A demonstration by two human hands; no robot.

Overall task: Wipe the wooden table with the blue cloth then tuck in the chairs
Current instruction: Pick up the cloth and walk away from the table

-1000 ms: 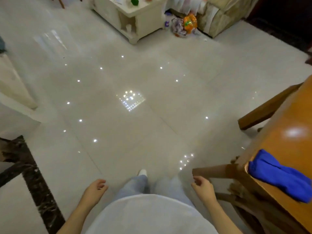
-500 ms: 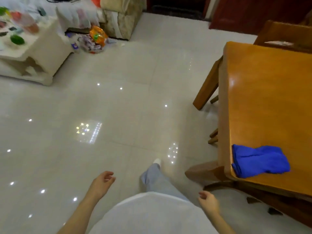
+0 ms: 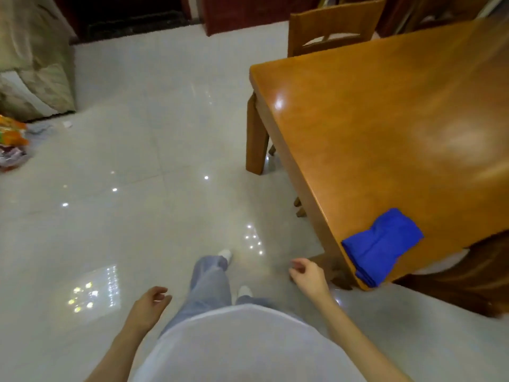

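Glossy pale floor tiles (image 3: 165, 133) spread ahead of the left hand (image 3: 150, 303) and mirror small ceiling lights. Far ahead and left of it stands a beige-covered sofa (image 3: 35, 64), with an orange snack bag (image 3: 11, 133) and a white paper scrap (image 3: 67, 124) on the floor near its base. A dark mat (image 3: 132, 23) lies far beyond. Between that hand and the right hand (image 3: 307, 274) are grey-blue trousers (image 3: 209, 282).

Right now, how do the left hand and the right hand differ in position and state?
The right hand is beside the near corner of the wooden table, close to the blue cloth; the left hand is over open floor, away from both. The right hand reaches further forward than the left hand. Both hold nothing, fingers loosely curled.
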